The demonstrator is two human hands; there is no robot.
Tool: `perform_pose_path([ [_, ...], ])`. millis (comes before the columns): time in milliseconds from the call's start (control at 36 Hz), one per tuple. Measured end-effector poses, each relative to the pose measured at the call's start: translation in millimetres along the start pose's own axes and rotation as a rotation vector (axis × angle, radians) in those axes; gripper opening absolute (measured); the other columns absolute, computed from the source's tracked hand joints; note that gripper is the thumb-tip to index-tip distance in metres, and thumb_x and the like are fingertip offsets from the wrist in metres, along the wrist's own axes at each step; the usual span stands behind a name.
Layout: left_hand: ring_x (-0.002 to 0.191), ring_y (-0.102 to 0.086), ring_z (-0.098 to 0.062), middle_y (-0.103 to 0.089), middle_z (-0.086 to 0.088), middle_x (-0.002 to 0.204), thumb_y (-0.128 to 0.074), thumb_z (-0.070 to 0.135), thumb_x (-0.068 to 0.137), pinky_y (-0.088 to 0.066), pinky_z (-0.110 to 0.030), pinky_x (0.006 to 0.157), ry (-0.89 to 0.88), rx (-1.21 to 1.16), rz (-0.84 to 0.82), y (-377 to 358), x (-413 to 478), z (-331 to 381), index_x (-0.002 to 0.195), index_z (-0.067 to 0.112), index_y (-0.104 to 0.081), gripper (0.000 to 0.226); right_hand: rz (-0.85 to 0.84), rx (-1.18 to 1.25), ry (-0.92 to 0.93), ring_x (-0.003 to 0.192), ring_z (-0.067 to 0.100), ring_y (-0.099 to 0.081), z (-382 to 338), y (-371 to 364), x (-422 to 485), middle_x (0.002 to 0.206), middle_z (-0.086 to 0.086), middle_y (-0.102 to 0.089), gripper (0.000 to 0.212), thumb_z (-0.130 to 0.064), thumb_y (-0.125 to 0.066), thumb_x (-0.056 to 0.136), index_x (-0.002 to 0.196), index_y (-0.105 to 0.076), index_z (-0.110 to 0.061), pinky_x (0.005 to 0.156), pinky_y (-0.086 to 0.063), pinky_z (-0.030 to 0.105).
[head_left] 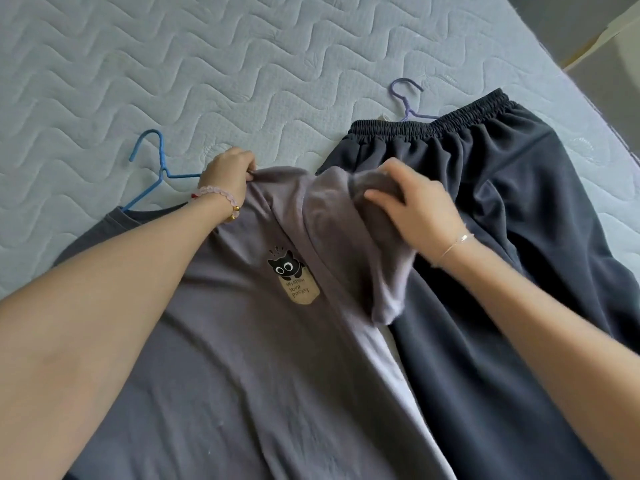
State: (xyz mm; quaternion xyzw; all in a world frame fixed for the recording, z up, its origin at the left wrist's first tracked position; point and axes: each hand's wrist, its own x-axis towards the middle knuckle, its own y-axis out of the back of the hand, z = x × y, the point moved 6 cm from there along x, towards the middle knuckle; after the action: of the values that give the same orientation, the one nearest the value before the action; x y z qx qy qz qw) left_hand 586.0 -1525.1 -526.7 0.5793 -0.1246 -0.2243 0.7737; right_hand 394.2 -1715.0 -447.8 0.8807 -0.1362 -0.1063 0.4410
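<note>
Left hand [227, 174], head view: fingers curled tight on a pinch of cloth at the far edge of the grey T-shirt [242, 341], a pink bead bracelet [215, 194] on the wrist. Right hand [419, 206]: fingers bent over and into the bunched right sleeve of the same shirt, holding the wad just above the dark trousers [512, 244]; the hand is slightly blurred, so how firm the hold is cannot be told. The shirt lies face up on the quilted mattress [242, 64], near the person and left of centre, its cat print [286, 268] showing between the two forearms, its right side folded inward in a loose ridge. The trousers lie flat to the right, waistband far, touching the shirt along its right edge. Blue hanger [157, 168]: far left, its arm running down to a neckline by the left wrist; whether it sits inside the shirt cannot be told. Purple hanger [407, 98]: far, its hook clear of the trouser waistband. Hazards, as judged: the sleeve wad may be folded in crumpled and set a lump; a pull by the right hand may drag the trousers along; a hanger left in the neck would snag the fold.
</note>
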Motion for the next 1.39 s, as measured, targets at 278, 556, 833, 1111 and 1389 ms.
perform_pose_path([
  [278,0.106,-0.053,-0.039,-0.056,-0.024,0.113,-0.043,-0.004,0.092,-0.045,-0.046,0.084,0.054,0.061,0.000,-7,6,12,0.104,0.000,-0.060,0.022,0.122,-0.088,-0.266,0.104,0.026,-0.053,91,43,49,0.111,0.009,-0.057,0.049,-0.026,-0.071,0.079,0.119,-0.051,-0.009,0.084,-0.039,0.032],
  [556,0.114,-0.046,-0.040,-0.049,-0.019,0.129,-0.048,-0.003,0.086,-0.038,-0.046,0.096,0.050,0.025,0.053,-17,-65,24,0.128,0.006,-0.051,0.042,0.247,-0.195,-0.365,0.108,0.032,-0.053,147,42,-14,0.117,0.012,-0.054,0.030,-0.026,-0.053,0.090,0.119,-0.055,-0.017,0.085,-0.044,0.041],
  [833,0.090,-0.063,-0.035,-0.065,-0.015,0.100,-0.054,-0.014,0.078,-0.039,-0.028,0.081,0.156,-0.486,0.010,-60,-262,115,0.099,0.002,-0.065,0.029,0.098,0.061,-0.673,0.074,0.018,-0.063,205,59,-224,0.073,-0.003,-0.068,0.011,-0.023,-0.058,0.088,0.086,-0.069,-0.023,0.073,-0.046,0.032],
  [1111,0.085,-0.057,-0.002,-0.061,0.013,0.091,-0.054,-0.004,0.084,-0.044,-0.004,0.067,0.361,-0.784,-0.345,-113,-444,252,0.080,0.062,-0.052,0.067,-0.036,-0.029,-0.872,0.093,0.023,-0.065,281,117,-357,0.091,0.002,-0.072,0.015,-0.018,-0.057,0.087,0.095,-0.069,-0.020,0.081,-0.051,0.036],
  [1389,0.110,-0.055,-0.032,-0.059,-0.011,0.118,-0.058,-0.002,0.084,-0.042,-0.037,0.091,0.861,-0.498,-0.154,-145,-463,321,0.112,0.006,-0.062,0.029,-0.078,0.193,-0.739,0.091,0.023,-0.057,379,160,-297,0.106,0.013,-0.063,0.031,-0.009,-0.058,0.087,0.118,-0.055,-0.005,0.089,-0.046,0.037],
])
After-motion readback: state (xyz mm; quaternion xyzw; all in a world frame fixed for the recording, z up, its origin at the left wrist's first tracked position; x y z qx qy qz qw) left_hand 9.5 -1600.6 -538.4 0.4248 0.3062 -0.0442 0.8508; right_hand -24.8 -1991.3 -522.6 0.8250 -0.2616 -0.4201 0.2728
